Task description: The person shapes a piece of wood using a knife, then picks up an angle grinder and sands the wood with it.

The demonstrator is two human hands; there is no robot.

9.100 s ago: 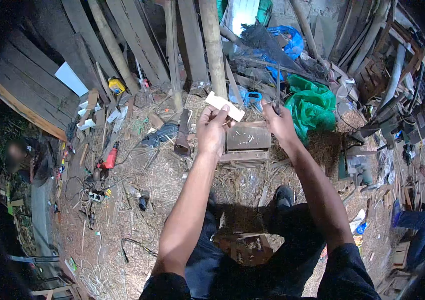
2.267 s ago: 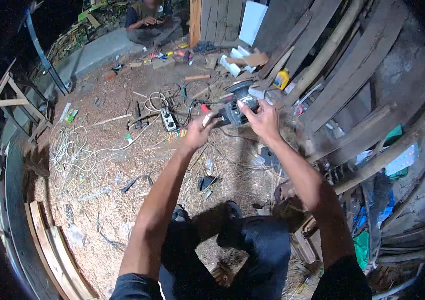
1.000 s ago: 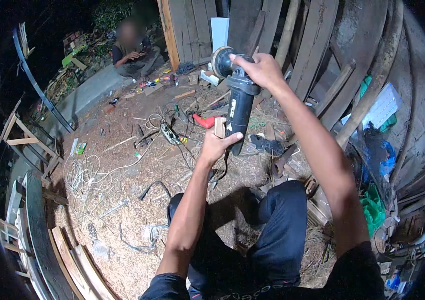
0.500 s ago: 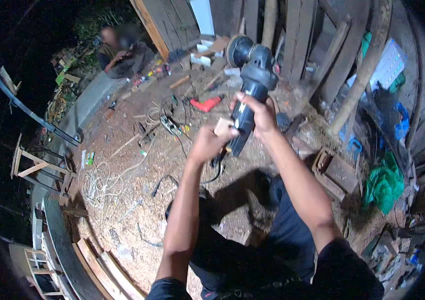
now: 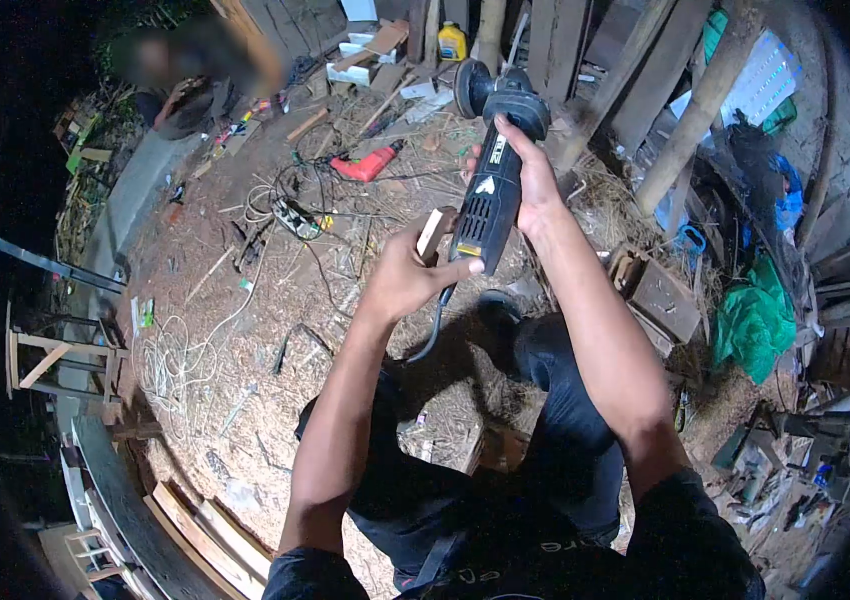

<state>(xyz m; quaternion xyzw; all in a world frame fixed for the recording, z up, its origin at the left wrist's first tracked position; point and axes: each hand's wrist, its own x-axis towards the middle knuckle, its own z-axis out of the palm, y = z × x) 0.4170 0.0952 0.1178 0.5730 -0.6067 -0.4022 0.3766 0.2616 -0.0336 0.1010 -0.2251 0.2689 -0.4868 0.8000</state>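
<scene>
An angle grinder (image 5: 478, 215) with a dark body and a round disc at its far end points away from me. My right hand (image 5: 533, 180) is closed around its body just behind the gear head. At the rear end of the tool is my left hand (image 5: 403, 280), gripping a small pale wood block (image 5: 432, 232). The left thumb reaches across and touches the rear of the grinder. From that end a dark cord (image 5: 435, 325) runs down towards the floor.
A red power drill (image 5: 366, 164) lies on the shaving-covered ground beyond my hands. Loose cords (image 5: 180, 365) and wood strips (image 5: 210, 535) are to the left. Boards and poles (image 5: 705, 105) lean at the back right, near a green plastic bag (image 5: 755, 325). Another person (image 5: 180, 95) sits far left.
The grinder has turned so its labelled side and vents show. My view has shifted a little, and the drill and cords appear farther left and higher. Both hands keep their hold.
</scene>
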